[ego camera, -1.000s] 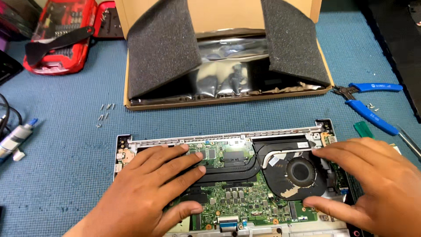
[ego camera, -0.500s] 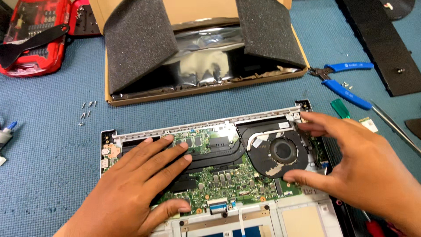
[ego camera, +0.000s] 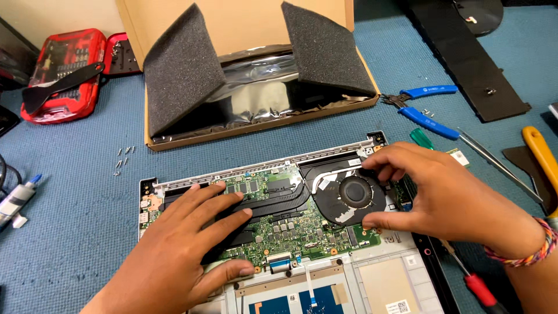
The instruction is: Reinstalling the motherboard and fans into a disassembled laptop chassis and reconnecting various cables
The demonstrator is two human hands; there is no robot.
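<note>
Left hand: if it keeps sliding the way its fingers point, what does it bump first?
The left hand lies on the green board, fingers pointing up and right. Going straight on, it would probably first meet the round black fan, though height is hard to judge.
</note>
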